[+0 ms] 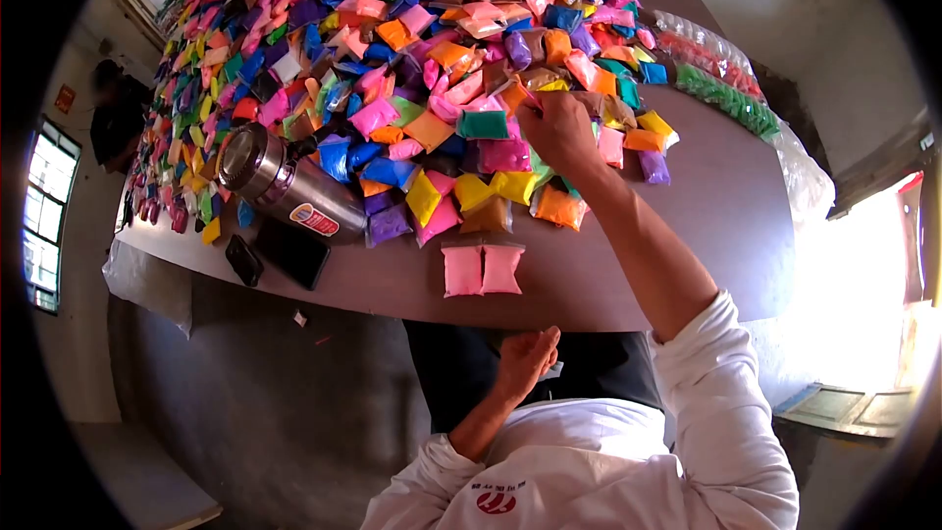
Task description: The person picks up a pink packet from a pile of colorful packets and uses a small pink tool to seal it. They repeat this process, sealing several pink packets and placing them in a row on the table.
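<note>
My right hand [561, 130] reaches into a large heap of small colored packets. Its fingers are bent together at an orange packet [512, 95], and whether they grip it is hard to make out. Just left of the wrist lie a dark green packet [482, 125] and a magenta packet [502, 155]. Two pink packets [463, 270] [502, 269] lie side by side near the table's front edge. Below that edge, over my lap, my left hand [526, 365] is closed with the thumb up. A small greyish bit shows beside it, too little to name.
A steel flask [294, 186] lies tilted against the packets on the table [579, 280]. Two dark phones [294, 253] [243, 260] rest left of center. Clear bags of red and green pieces [726, 98] line the right edge. Another person [118, 118] stands at far left.
</note>
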Motion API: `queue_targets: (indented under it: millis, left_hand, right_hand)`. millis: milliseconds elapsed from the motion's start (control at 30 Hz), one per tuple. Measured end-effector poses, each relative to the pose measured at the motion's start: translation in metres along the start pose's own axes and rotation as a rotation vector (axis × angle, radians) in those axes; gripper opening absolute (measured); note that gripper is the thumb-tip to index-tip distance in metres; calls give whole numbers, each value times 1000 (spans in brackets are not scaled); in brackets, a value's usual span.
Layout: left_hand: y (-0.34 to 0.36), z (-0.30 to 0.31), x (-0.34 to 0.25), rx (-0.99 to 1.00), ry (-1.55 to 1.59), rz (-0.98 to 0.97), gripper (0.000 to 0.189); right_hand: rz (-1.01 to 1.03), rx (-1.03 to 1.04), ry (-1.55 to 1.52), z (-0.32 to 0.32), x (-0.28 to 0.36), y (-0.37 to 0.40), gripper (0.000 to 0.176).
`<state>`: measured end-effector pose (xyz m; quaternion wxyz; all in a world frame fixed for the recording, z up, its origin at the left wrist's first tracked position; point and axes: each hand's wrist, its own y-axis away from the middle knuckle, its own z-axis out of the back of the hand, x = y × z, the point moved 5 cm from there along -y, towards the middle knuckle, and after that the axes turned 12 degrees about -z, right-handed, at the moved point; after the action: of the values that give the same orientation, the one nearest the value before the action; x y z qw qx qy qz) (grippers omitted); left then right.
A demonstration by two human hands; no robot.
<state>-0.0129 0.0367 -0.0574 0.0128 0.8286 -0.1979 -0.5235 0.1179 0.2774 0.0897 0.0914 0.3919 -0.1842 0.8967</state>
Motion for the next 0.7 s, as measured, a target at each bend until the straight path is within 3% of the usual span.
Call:
queue_targets:
  millis: [200, 267, 433, 500, 700]
  left_hand:
    - [-3, 4, 2, 40, -11, -121, 26]
    - [-3, 2, -3, 9, -52, -51, 38]
    - [-5, 3, 3, 34, -69, -40, 33]
    - [-5, 2, 2, 25, -67, -39, 31]
    - [-3, 4, 5, 46, -23, 15, 27]
  right_hand:
    - [-238, 98, 248, -36, -13, -40, 32]
    - [-228, 125, 286, -38, -8, -42, 33]
    - [-178, 258, 327, -44, -14, -48, 33]
    - [-110, 241, 251, -47, -17, -48, 32]
    - [-168, 130, -80, -5, -20, -32, 24]
